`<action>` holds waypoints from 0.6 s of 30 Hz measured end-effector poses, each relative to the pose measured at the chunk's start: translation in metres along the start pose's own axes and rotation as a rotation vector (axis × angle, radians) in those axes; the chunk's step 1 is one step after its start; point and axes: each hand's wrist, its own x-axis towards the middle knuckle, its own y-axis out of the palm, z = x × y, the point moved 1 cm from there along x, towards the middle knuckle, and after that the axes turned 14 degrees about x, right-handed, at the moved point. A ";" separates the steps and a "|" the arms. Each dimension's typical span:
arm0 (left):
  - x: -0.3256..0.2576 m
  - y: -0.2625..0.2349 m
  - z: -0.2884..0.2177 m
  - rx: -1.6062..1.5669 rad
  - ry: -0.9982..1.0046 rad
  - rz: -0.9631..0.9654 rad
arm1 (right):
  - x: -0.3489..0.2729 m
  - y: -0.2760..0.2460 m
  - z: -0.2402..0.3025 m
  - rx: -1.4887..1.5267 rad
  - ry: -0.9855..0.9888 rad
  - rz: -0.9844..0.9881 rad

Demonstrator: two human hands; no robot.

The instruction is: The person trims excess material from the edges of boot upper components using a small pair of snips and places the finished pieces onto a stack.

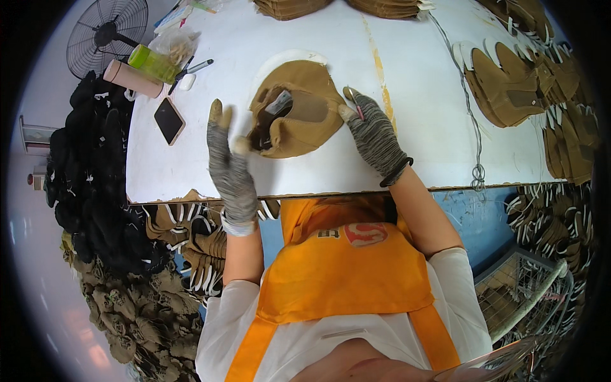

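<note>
Brown piece point(310, 109): on white table point(210, 165), between 2 hands
Left hand point(229, 153): blurred, fingers extended, nothing visibly gripped
Right hand point(372, 127): curled round small pink tool point(359, 113), thumb at piece's edge
Progress: white rim point(270, 63) apparently attached; remainder unclear

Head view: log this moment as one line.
left hand: open, blurred, beside brown piece | right hand: holding pink tool, at piece's right edge | brown piece: on white table | phone: table's left side
</note>
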 end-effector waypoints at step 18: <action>0.009 0.018 0.001 -0.157 -0.215 0.185 | -0.013 -0.018 0.019 0.350 0.342 0.157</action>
